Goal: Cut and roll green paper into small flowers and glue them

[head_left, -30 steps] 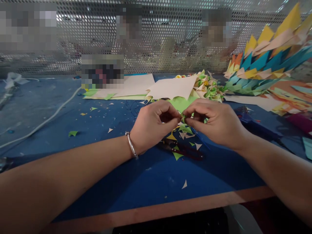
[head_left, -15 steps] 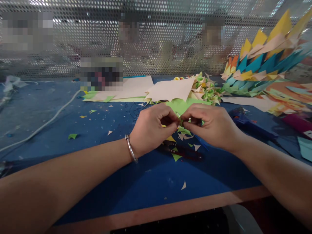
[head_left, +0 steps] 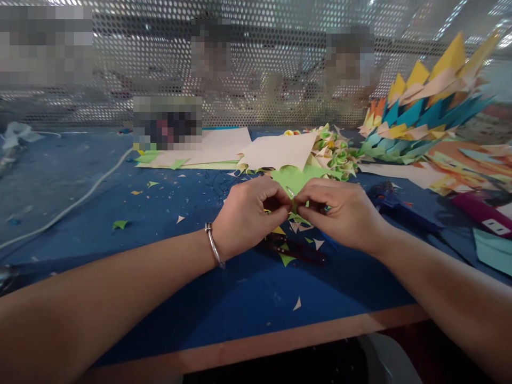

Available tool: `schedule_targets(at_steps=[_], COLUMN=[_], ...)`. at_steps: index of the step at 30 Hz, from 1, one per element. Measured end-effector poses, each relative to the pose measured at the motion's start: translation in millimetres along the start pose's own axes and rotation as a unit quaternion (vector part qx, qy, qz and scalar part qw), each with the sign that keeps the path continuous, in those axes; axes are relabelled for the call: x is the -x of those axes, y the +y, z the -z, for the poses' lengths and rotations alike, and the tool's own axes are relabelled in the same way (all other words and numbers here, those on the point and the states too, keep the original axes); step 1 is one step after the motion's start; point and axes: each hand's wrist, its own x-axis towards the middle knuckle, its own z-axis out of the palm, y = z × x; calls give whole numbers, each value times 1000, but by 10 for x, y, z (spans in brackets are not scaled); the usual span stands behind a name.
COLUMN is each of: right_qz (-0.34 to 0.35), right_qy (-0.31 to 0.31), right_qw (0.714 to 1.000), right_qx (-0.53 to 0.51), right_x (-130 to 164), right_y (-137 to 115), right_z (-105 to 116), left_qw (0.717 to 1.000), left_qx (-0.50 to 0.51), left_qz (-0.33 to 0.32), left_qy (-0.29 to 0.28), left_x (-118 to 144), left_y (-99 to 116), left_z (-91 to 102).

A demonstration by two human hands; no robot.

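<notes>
My left hand (head_left: 250, 216) and my right hand (head_left: 340, 210) meet fingertip to fingertip over the blue table (head_left: 168, 256). Both pinch a small green paper piece (head_left: 294, 200) between thumb and fingers; most of it is hidden by the fingers. A silver bangle (head_left: 213, 245) sits on my left wrist. Below the hands lie dark red scissors (head_left: 300, 250) among green, yellow and white paper scraps (head_left: 286, 260). A green paper sheet (head_left: 294, 176) lies just behind the hands.
Cream paper sheets (head_left: 276, 150) and a heap of small folded paper pieces (head_left: 338, 149) lie behind. A big spiky stack of coloured paper (head_left: 424, 117) fills the right. A blue glue gun (head_left: 394, 205) lies right of my hand. A white cable (head_left: 76, 200) crosses the left. Perforated screen (head_left: 256, 64) behind.
Both hands have stayed together on the green piece, fingers shifting slightly as they work it. The view has drifted a little; the hands sit slightly lower and left in frame.
</notes>
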Motion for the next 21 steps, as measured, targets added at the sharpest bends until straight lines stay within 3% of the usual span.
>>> schedule_targets(at_steps=[10, 21], right_qz=[-5, -20], right_qy=[-3, -24], right_qw=[1000, 999], right_qx=[-17, -31], right_x=[-27, -32], right_y=[21, 24], right_z=[-31, -38], left_qw=[1000, 998], left_qx=[0, 7], left_qz=[-17, 59], left_qy=[-1, -18], left_x=[-18, -34], left_y=[-27, 18], left_z=[15, 42])
